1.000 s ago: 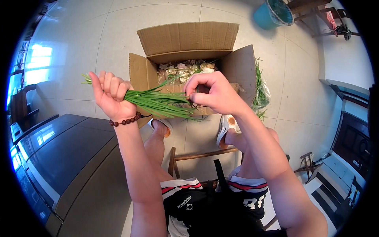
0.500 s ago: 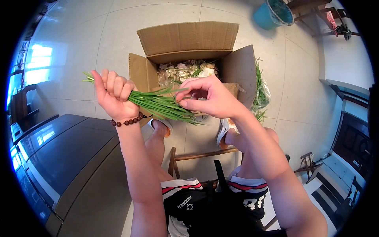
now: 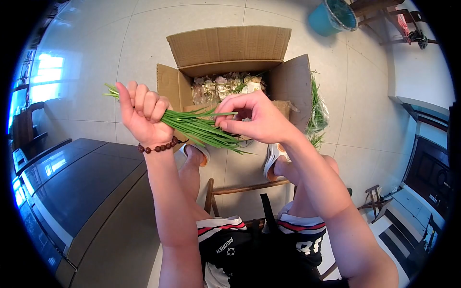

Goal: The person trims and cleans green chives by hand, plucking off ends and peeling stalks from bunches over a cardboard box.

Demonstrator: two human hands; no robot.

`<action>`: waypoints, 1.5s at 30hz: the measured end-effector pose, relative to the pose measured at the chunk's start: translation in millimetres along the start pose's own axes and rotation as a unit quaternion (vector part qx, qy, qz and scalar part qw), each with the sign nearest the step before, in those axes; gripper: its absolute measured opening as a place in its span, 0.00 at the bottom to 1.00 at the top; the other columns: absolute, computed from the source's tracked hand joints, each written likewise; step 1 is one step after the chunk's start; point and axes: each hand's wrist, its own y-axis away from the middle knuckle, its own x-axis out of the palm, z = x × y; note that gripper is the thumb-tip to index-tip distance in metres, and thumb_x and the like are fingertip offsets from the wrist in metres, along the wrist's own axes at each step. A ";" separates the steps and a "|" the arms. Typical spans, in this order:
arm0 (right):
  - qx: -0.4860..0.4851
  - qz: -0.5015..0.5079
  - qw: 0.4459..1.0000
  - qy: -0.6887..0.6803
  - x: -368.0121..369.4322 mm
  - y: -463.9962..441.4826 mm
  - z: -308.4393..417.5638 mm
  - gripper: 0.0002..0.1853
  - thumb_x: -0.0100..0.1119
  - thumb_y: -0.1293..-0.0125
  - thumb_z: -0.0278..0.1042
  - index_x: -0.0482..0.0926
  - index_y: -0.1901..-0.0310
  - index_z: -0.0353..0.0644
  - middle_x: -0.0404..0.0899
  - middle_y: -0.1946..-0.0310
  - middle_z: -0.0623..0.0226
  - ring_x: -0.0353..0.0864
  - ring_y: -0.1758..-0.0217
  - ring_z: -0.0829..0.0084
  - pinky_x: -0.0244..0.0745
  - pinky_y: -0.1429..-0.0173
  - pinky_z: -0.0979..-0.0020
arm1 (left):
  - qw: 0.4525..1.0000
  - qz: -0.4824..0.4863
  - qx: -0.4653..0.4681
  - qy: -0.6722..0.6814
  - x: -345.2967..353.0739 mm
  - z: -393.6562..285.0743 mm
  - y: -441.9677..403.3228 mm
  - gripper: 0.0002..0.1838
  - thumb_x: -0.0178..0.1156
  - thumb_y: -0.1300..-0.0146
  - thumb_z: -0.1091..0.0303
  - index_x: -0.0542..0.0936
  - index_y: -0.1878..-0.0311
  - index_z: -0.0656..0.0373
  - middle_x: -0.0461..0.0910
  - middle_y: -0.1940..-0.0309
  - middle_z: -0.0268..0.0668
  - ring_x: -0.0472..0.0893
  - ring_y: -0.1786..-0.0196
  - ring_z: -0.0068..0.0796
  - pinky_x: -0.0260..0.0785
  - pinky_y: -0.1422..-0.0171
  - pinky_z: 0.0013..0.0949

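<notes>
My left hand (image 3: 146, 113), with a beaded bracelet (image 3: 158, 147) at the wrist, is wrapped round a bunch of garlic chives (image 3: 201, 128). The pale stem ends stick out past the thumb on the left, while the long green leaves fan out to the right. At the leaf ends, my right hand (image 3: 254, 114) has its thumb and forefinger pinched together on a few chive leaves; part of the grip is hidden. Beneath and beyond both hands stands an open cardboard box (image 3: 228, 45), with crumpled pale scraps (image 3: 225, 85) and bits of green inside.
More chives in a clear plastic bag (image 3: 317, 110) lie against the box's right side. A blue bucket (image 3: 324, 21) stands on the tiled floor at the upper right. To the left is a dark glossy cabinet (image 3: 72, 168). A wooden chair bar (image 3: 249, 189) crosses between my legs.
My left hand has moved slightly right with the bunch, toward the right hand. One leaf now reaches across the right hand's fingers. The right hand has barely shifted.
</notes>
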 end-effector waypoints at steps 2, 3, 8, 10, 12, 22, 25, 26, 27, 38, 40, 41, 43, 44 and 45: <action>-0.010 0.005 1.000 -0.004 -0.1 -0.1 -0.6 0.05 0.68 0.35 0.27 0.84 0.61 0.36 0.83 0.61 0.70 0.79 0.59 0.81 0.74 0.55 0.77 | 1.000 -0.001 0.003 -0.002 0.1 0.3 -0.1 0.25 0.48 0.19 0.55 0.57 0.76 0.49 0.52 0.84 0.23 0.47 0.85 0.14 0.40 0.84 0.21; 0.002 0.006 1.000 -0.001 -0.3 -0.1 -0.8 0.04 0.67 0.35 0.26 0.83 0.62 0.35 0.82 0.61 0.71 0.78 0.59 0.82 0.74 0.56 0.77 | 1.000 -0.001 0.003 -0.002 0.1 0.2 -0.2 0.25 0.48 0.19 0.55 0.57 0.76 0.49 0.52 0.84 0.23 0.47 0.85 0.14 0.40 0.84 0.21; 0.004 0.004 1.000 0.031 -2.6 1.1 -2.2 0.02 0.62 0.37 0.22 0.81 0.64 0.35 0.81 0.63 0.72 0.77 0.62 0.82 0.74 0.56 0.77 | 1.000 0.005 0.006 0.009 -1.2 -2.8 -0.4 0.24 0.48 0.19 0.56 0.58 0.76 0.49 0.51 0.83 0.23 0.47 0.85 0.14 0.40 0.84 0.21; 0.024 -0.004 0.999 0.041 -7.1 1.2 -0.4 0.02 0.60 0.38 0.22 0.80 0.64 0.35 0.80 0.64 0.72 0.78 0.63 0.82 0.75 0.56 0.76 | 1.000 0.001 0.008 0.008 -0.7 -4.8 -0.4 0.24 0.49 0.20 0.56 0.58 0.76 0.49 0.52 0.83 0.23 0.47 0.85 0.13 0.40 0.84 0.21; 0.007 -0.028 0.999 0.017 -8.8 0.9 -3.6 0.03 0.61 0.40 0.25 0.81 0.66 0.35 0.80 0.69 0.73 0.76 0.66 0.84 0.73 0.60 0.77 | 1.000 -0.003 0.010 0.006 -0.5 -8.5 0.4 0.24 0.49 0.20 0.57 0.58 0.76 0.49 0.52 0.83 0.22 0.47 0.85 0.13 0.39 0.84 0.21; 0.047 -0.048 0.994 -0.084 -9.8 0.8 10.0 0.06 0.57 0.32 0.25 0.81 0.57 0.36 0.82 0.69 0.72 0.81 0.71 0.82 0.74 0.64 0.80 | 0.999 0.001 0.004 0.051 -1.1 -10.8 0.1 0.24 0.52 0.21 0.58 0.59 0.76 0.50 0.52 0.84 0.22 0.47 0.85 0.12 0.38 0.84 0.21; 0.053 -0.017 0.994 -0.098 -20.5 2.6 13.5 0.09 0.53 0.30 0.27 0.80 0.52 0.37 0.84 0.66 0.70 0.82 0.68 0.80 0.76 0.61 0.77 | 0.997 -0.003 0.007 0.071 -2.9 -14.6 1.2 0.24 0.51 0.21 0.57 0.58 0.76 0.49 0.52 0.84 0.22 0.46 0.85 0.13 0.38 0.84 0.22; 0.053 -0.017 0.994 -0.099 -22.0 2.0 11.7 0.09 0.53 0.30 0.27 0.80 0.52 0.37 0.84 0.66 0.70 0.82 0.68 0.80 0.76 0.61 0.77 | 0.997 -0.006 0.013 0.080 -3.0 -15.4 1.8 0.24 0.50 0.20 0.56 0.58 0.75 0.49 0.52 0.83 0.22 0.46 0.85 0.14 0.38 0.84 0.22; 0.048 -0.009 0.995 -0.086 -22.6 1.4 8.3 0.13 0.52 0.28 0.30 0.78 0.46 0.38 0.84 0.60 0.67 0.83 0.62 0.78 0.77 0.55 0.74 | 0.997 -0.006 0.013 0.080 -3.0 -15.8 2.1 0.24 0.50 0.20 0.56 0.58 0.75 0.49 0.52 0.83 0.22 0.46 0.85 0.14 0.38 0.84 0.22; 0.161 0.126 0.944 -0.257 4.7 -9.2 -11.0 0.42 0.33 0.23 0.69 0.74 0.36 0.31 0.82 0.48 0.62 0.80 0.46 0.72 0.72 0.40 0.68 | 0.968 -0.074 -0.234 0.052 4.2 28.9 -1.1 0.23 0.39 0.17 0.50 0.61 0.70 0.51 0.53 0.82 0.25 0.49 0.84 0.14 0.40 0.84 0.22; 0.189 0.129 0.936 -0.269 9.4 -7.6 -14.3 0.44 0.33 0.23 0.71 0.77 0.41 0.29 0.83 0.59 0.68 0.78 0.57 0.76 0.70 0.49 0.73 | 0.968 -0.072 -0.237 0.045 2.0 30.6 -2.7 0.23 0.38 0.17 0.50 0.61 0.70 0.51 0.53 0.83 0.25 0.48 0.85 0.15 0.41 0.84 0.22; 0.196 0.127 0.940 -0.247 10.9 -6.7 -13.8 0.44 0.33 0.23 0.71 0.78 0.42 0.29 0.82 0.60 0.70 0.76 0.60 0.78 0.69 0.52 0.74 | 0.969 -0.072 -0.234 0.032 0.3 28.9 -3.2 0.23 0.38 0.17 0.49 0.62 0.70 0.51 0.53 0.83 0.24 0.48 0.85 0.14 0.41 0.84 0.21; 0.205 0.128 0.944 -0.224 13.0 -5.2 -8.7 0.44 0.32 0.24 0.72 0.78 0.43 0.30 0.81 0.61 0.71 0.74 0.62 0.79 0.68 0.55 0.75 | 0.971 -0.078 -0.224 0.011 -2.2 24.2 -2.5 0.23 0.39 0.17 0.49 0.62 0.70 0.50 0.53 0.83 0.23 0.47 0.85 0.13 0.41 0.85 0.20; 0.221 0.121 0.936 -0.246 12.6 -3.5 -3.8 0.44 0.32 0.24 0.72 0.78 0.42 0.30 0.81 0.62 0.72 0.74 0.64 0.81 0.68 0.56 0.77 | 0.972 -0.079 -0.223 0.011 -2.7 21.7 -2.3 0.23 0.39 0.17 0.49 0.62 0.70 0.50 0.53 0.83 0.23 0.47 0.85 0.13 0.41 0.85 0.20; 0.237 0.115 0.927 -0.267 11.9 -2.0 0.2 0.45 0.32 0.24 0.72 0.78 0.41 0.31 0.81 0.62 0.73 0.73 0.65 0.82 0.67 0.57 0.79 | 0.972 -0.085 -0.219 0.003 -3.0 19.2 -2.1 0.23 0.39 0.17 0.49 0.62 0.71 0.50 0.53 0.83 0.22 0.47 0.85 0.13 0.41 0.85 0.20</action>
